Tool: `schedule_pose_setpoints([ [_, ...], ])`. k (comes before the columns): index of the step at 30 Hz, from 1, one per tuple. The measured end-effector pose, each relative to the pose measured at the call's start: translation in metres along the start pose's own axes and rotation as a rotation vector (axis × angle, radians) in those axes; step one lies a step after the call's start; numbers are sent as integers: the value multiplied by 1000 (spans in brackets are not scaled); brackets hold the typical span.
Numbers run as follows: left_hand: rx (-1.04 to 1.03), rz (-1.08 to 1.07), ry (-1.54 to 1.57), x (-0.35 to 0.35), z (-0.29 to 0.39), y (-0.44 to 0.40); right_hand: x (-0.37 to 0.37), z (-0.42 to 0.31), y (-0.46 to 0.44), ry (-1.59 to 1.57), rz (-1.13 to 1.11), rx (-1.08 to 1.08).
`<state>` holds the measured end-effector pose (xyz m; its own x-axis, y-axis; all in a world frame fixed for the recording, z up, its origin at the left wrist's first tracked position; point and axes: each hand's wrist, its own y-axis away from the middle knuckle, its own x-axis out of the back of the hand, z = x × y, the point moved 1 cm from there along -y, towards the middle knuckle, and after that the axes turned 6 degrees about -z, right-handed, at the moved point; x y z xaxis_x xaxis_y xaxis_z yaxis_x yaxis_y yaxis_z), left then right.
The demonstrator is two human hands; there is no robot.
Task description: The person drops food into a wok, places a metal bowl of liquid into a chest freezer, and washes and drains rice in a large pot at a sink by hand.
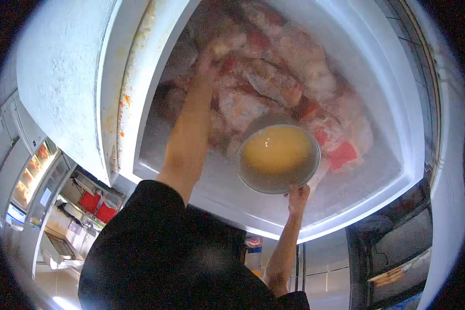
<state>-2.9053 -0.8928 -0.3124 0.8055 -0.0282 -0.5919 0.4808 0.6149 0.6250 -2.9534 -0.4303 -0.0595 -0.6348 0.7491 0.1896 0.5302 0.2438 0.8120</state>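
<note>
My right hand (pixel 297 198) grips the near rim of a round metal bowl (pixel 253 183), its fingers mostly hidden beneath it. Inside the bowl is a glossy yellow liquid (pixel 277 150). The bowl is held over the inside of an open chest freezer (pixel 341 206). Deep in the freezer, my left hand (pixel 207 59) reaches among frosty plastic-wrapped packs of meat (pixel 274 82). Haze blurs its fingers, so I cannot tell whether they hold anything.
The freezer's raised lid (pixel 62 67) stands at the left, with orange stains along its edge seal (pixel 123 111). Lower left are a lit display cabinet (pixel 33 173), red containers (pixel 106 212) and a counter (pixel 80 237). Dark shelving (pixel 398 253) stands at the lower right.
</note>
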Motion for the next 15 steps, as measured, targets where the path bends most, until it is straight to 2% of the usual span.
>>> schedule_pose_setpoints([
  [2, 83, 163, -545, -57, 36, 78, 6, 8, -9, 75, -8, -78],
  [3, 155, 178, -492, -22, 25, 79, 9, 12, -5, 117, -13, -128],
  [5, 293, 200, -383, 83, 8, 76, 5, 12, -5, 78, 2, -69],
  [8, 385, 0, -1145, 64, 63, 117, -2, -2, -4, 28, 31, -88],
  [11, 329, 139, -1430, -37, 105, 148, 2, -3, -8, 51, 24, -94],
  [15, -167, -89, -1912, -15, 68, 157, -4, -22, -13, 91, -39, -79],
])
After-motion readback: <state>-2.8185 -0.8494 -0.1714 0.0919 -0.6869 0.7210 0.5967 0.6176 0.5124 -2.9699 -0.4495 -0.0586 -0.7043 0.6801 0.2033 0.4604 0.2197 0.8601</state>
